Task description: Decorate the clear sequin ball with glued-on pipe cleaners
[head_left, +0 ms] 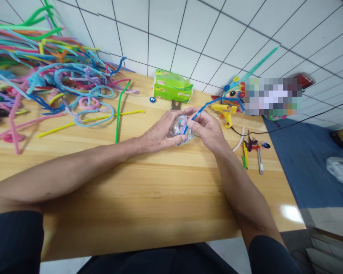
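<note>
My left hand (pixel 161 132) is wrapped around a small clear plastic object (pixel 177 125), perhaps a bottle piece, with purple and blue strips around it. Between the thumb and fingers of my right hand (pixel 207 127) is a blue pipe cleaner (pixel 203 108). One end of it lies against the clear object, and its free length arcs up and to the right. My fingers hide part of the clear object. Just beyond my left hand, the dark jaws of a tool (pixel 175 105) show beside a green tissue pack (pixel 173 87).
A large heap of coloured pipe cleaners (pixel 85 76) covers the table's left. A yellow glue gun (pixel 226 114) with a black cord lies to the right. Near it are a yellow stick (pixel 245 155) and a white-and-grey pen-like tool (pixel 260 161). A tiled wall (pixel 160 34) borders the back.
</note>
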Available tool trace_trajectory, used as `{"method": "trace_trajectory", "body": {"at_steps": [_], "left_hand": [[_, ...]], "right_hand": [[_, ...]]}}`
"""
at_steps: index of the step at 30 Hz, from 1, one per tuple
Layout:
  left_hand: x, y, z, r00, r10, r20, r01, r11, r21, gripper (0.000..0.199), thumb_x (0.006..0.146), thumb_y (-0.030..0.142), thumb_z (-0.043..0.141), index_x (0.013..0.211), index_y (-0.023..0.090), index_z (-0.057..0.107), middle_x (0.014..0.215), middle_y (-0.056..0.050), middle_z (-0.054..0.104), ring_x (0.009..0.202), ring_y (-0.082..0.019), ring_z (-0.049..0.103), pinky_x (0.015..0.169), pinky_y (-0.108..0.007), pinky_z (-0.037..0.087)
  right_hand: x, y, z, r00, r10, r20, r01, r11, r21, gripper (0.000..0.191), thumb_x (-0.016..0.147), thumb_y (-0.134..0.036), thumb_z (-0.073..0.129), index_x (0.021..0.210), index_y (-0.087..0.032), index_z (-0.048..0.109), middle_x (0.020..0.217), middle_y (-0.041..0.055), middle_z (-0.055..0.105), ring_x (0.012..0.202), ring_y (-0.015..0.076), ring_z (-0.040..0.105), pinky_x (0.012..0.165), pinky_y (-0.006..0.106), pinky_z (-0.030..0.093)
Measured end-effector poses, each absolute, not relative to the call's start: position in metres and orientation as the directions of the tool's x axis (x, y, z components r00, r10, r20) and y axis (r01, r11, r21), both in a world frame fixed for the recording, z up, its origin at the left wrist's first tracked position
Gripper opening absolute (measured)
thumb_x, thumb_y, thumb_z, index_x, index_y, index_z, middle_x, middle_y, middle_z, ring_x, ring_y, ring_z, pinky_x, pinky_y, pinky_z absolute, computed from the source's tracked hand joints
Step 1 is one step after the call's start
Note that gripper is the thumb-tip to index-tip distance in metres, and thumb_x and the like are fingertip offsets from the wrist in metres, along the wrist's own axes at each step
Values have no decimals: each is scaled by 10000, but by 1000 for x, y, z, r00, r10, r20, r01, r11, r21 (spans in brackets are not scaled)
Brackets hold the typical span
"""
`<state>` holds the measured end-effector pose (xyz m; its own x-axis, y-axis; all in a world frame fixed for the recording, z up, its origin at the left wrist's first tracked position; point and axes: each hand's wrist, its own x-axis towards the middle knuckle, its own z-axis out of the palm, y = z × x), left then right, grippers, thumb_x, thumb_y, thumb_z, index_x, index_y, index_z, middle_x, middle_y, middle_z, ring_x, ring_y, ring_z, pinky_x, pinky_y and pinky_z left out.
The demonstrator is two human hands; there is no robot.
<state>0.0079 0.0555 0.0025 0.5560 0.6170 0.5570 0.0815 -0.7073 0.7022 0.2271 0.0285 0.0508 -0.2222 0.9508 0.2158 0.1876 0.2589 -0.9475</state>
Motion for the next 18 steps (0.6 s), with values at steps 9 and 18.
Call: {"method": "trace_trajectory", "body": {"at_steps": [9, 18], "left_hand": [[8, 56, -5, 565, 569, 597, 79, -758, 647, 748, 974, 573, 696, 1584, 229, 436, 1544, -190, 579, 1470, -378, 549, 1242, -614, 464], [6, 55, 11, 570, 664, 484, 128, -654, 745, 843, 935, 711, 707, 1541, 173, 477, 1556, -218, 593, 1416, -396, 601, 1209, -595, 498]], "right_hand": [[221, 27, 49, -180, 966, 183, 188, 216, -958, 335, 802, -505, 903, 955, -271, 718, 1356, 31, 719, 1146, 229, 692, 1043, 419, 599], [219, 27, 49, -186, 959, 214, 210, 251, -945, 317, 790, -486, 903, 924, -268, 716, 1291, 37, 729, 1159, 239, 687, 1071, 417, 571]]}}
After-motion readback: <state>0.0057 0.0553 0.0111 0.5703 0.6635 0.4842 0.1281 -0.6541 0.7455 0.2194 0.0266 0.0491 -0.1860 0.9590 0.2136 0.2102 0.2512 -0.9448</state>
